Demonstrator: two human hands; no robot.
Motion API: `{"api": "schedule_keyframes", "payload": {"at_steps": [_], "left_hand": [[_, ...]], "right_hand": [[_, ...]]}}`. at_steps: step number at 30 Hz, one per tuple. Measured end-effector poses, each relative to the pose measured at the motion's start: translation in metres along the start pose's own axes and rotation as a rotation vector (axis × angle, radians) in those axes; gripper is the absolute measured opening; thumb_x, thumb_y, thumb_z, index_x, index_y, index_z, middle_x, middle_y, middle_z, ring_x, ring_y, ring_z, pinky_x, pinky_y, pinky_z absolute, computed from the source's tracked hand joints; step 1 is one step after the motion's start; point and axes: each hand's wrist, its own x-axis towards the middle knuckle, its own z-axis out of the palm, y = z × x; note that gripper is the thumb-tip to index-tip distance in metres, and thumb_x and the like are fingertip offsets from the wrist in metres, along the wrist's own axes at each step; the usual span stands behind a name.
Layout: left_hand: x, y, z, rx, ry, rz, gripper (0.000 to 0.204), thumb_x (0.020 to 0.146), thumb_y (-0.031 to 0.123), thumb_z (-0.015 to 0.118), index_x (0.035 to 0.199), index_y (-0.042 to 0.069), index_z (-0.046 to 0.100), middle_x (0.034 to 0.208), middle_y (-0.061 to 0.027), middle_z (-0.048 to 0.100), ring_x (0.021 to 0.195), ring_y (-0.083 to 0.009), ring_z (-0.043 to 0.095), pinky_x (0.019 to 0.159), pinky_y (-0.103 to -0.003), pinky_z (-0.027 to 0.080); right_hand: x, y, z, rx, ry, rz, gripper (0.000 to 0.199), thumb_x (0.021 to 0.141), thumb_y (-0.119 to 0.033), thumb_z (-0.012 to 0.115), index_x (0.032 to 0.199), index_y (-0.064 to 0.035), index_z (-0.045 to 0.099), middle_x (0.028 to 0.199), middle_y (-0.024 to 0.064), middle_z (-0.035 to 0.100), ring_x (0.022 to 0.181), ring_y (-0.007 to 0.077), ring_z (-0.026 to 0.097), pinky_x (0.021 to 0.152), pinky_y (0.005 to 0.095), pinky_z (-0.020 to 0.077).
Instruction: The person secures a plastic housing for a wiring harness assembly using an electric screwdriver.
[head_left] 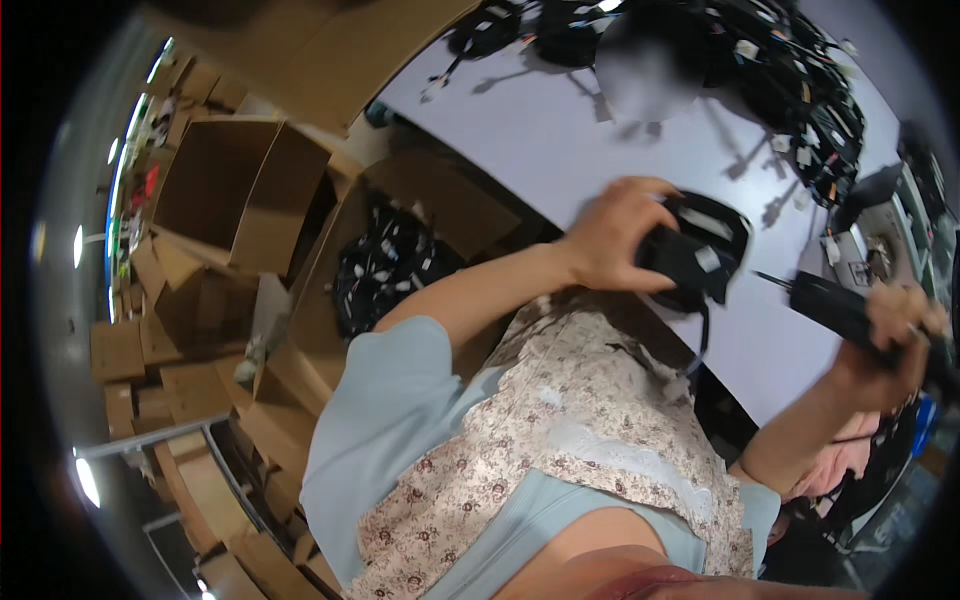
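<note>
My left hand (622,238) is closed around the side of a black plastic housing (688,258), held over the near edge of the white table (560,155). A small pale label sits on the housing, and a black cable (703,340) hangs from it toward my apron. In my right hand (893,335), the fingers are wrapped around a black electric screwdriver (830,304). Its thin bit points left toward the housing, with a gap between them. My right fingers are slightly blurred.
Many black parts with cables and white connectors (800,100) line the table's far side. An open carton (400,190) at the table's left holds more black cabled parts (385,265). Cardboard boxes (220,195) are piled farther left. Equipment (875,250) stands at the right edge.
</note>
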Motion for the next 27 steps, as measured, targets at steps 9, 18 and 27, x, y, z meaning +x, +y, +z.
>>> {"api": "schedule_keyframes", "payload": {"at_steps": [9,18,27], "left_hand": [[-0.346,-0.103,-0.149,0.778,1.015,-1.178,0.069,0.073,0.057,0.086,0.116,0.006,0.067,0.144,-0.0262,0.045,0.137,-0.0441,0.042,0.115,-0.051,0.035],[-0.314,-0.143,-0.183,0.951,0.861,-0.875,0.034,0.089,0.03,0.078,0.114,0.008,0.07,0.137,-0.019,0.058,0.126,-0.0379,0.054,0.108,-0.046,0.041],[0.059,-0.263,-0.226,0.287,0.492,-0.527,0.035,0.099,0.03,0.063,0.124,0.006,0.066,0.125,-0.014,0.068,0.126,-0.0331,0.057,0.111,-0.042,0.04]], "right_hand": [[-0.043,-0.096,-0.076,-0.227,0.374,-0.256,0.01,0.087,-0.002,0.065,0.085,-0.0058,0.055,0.082,0.0078,0.044,0.072,0.0178,0.043,0.078,0.037,0.0338],[-0.036,-0.054,-0.086,-0.116,0.245,-0.174,0.009,0.095,-0.004,0.061,0.101,-0.0035,0.055,0.086,0.0078,0.045,0.077,0.0169,0.04,0.078,0.0341,0.0328],[-0.036,-0.039,-0.06,-0.25,0.321,-0.213,0.011,0.096,-0.006,0.06,0.105,-0.0048,0.054,0.087,0.007,0.042,0.078,0.0167,0.04,0.077,0.0326,0.0326]]}}
